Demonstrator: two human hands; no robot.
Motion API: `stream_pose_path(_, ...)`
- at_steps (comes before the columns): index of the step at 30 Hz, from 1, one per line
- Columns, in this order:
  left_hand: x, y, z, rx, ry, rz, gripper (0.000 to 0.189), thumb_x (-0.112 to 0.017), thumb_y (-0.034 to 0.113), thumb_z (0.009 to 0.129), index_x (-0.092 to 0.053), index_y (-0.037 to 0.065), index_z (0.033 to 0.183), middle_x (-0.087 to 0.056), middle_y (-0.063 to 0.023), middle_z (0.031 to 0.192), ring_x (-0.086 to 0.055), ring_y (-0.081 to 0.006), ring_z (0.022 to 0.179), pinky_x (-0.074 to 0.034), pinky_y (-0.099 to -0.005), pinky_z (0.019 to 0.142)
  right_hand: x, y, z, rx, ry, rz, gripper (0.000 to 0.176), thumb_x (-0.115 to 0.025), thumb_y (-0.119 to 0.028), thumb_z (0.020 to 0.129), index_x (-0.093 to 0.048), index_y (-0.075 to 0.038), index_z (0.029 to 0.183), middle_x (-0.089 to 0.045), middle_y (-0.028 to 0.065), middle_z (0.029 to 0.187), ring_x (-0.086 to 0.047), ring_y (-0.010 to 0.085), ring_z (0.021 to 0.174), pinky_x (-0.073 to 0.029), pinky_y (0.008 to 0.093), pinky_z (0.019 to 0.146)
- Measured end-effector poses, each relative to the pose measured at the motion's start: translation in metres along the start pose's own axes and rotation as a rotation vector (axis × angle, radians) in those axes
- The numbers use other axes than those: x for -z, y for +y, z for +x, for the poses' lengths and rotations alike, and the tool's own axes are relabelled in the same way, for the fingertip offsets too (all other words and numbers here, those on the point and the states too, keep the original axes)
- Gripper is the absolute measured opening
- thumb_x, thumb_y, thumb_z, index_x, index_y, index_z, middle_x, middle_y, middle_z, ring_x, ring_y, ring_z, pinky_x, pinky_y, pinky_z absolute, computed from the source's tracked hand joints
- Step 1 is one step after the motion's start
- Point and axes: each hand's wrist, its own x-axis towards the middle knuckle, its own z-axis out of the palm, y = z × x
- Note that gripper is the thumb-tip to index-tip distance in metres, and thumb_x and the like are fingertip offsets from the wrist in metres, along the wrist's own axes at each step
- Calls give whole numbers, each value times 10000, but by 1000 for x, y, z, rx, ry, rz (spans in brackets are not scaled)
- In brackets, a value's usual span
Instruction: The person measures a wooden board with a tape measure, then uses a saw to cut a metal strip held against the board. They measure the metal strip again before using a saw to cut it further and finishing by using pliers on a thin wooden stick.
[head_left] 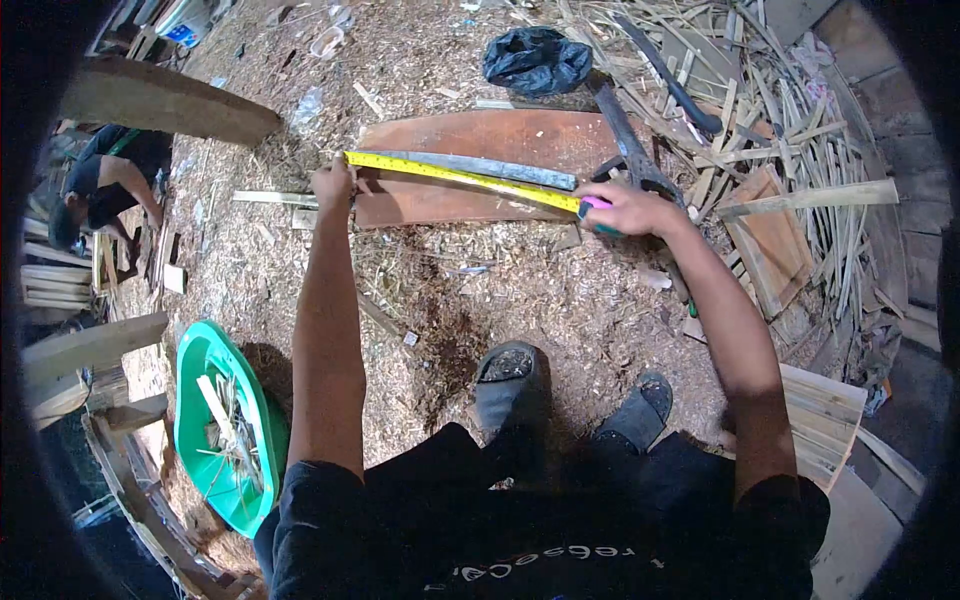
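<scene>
A yellow tape measure (455, 178) is stretched out above a reddish-brown wooden board (430, 205) on the ground. My left hand (333, 185) is closed on the tape's free end, near the board's left edge. Around the tape's case, beyond the board's right part, the fingers of my right hand (632, 210) are wrapped; teal and pink show between them. Just behind the tape, a long grey strip (500, 167) lies along the board. Close to my right hand is a dark metal tool (625, 130) with a looped end.
Wood shavings cover the ground around my sandals (510, 385). At the left stands a green basin (190, 440) with wood scraps in it. A black plastic bag (537, 62) lies behind the board. Thin wood offcuts (840, 240) pile up on the right. Another person (110, 185) bends down at far left.
</scene>
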Motion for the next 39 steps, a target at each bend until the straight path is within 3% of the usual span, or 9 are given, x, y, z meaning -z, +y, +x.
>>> stream_pose_path(2,-16,-25,35,110,85,169,599,-640,454,879,-662,-142,818,-670,-213,724,-661,-293,690,-488,-419,640,3,25,16,77,60,26,510,-619,-372,861,-573,-82,1279,-656,148,1141,-617,243,1032,-472,350,903)
stream_pose_path(5,-21,14,16,-28,102,412,516,-608,456,885,-710,-49,916,-691,-239,808,-685,-364,827,-500,-447,766,23,17,18,-5,31,21,516,-624,-400,870,-573,-89,1280,-663,130,1118,-616,221,1029,-474,343,909)
stream_pose_path(11,-38,0,29,-215,85,358,445,-582,432,893,-717,9,906,-687,-230,807,-671,-403,826,-505,-458,766,37,19,16,-48,16,-21,504,-585,-320,861,-558,-42,1281,-656,149,1109,-617,232,1014,-464,346,914)
stream_pose_path(13,-39,4,23,-304,143,438,416,-584,396,900,-700,-4,881,-686,-221,800,-665,-409,804,-503,-466,747,32,20,13,-54,23,-63,487,-563,-413,896,-580,-105,1273,-651,134,1148,-608,240,1052,-456,349,923)
stream_pose_path(23,-31,11,11,-314,180,389,459,-599,431,904,-703,-16,876,-691,-202,781,-676,-363,742,-509,-431,712,10,12,4,-40,17,77,488,-596,-311,860,-564,-76,1287,-641,168,1103,-600,252,1028,-450,349,925)
stream_pose_path(32,-23,6,-9,-236,190,124,414,-685,368,887,-703,-45,864,-675,-124,708,-611,-174,634,-481,-339,632,-25,20,9,-30,58,100,569,-626,-400,855,-534,-92,1324,-591,168,1255,-562,275,1158,-421,350,999)
stream_pose_path(36,-24,-22,15,-169,109,-123,406,-712,313,866,-672,-16,1100,-709,-117,879,-642,-160,742,-509,-309,686,-20,13,5,-68,33,78,556,-618,-393,864,-539,-77,1315,-620,156,1211,-583,252,1122,-439,338,971)
stream_pose_path(37,-23,-27,17,-38,26,-221,477,-724,280,860,-600,1,1227,-695,-94,914,-640,-157,768,-510,-287,688,-20,13,6,-58,46,94,553,-616,-406,859,-557,-68,1293,-634,157,1180,-597,259,1089,-451,348,946)
stream_pose_path(39,-18,-18,17,-144,-67,-89,449,-737,266,852,-608,-8,1183,-689,-90,865,-637,-171,751,-505,-301,694,-22,22,10,-37,70,125,554,-613,-433,849,-593,-50,1249,-661,160,1118,-624,275,1022,-474,366,897)
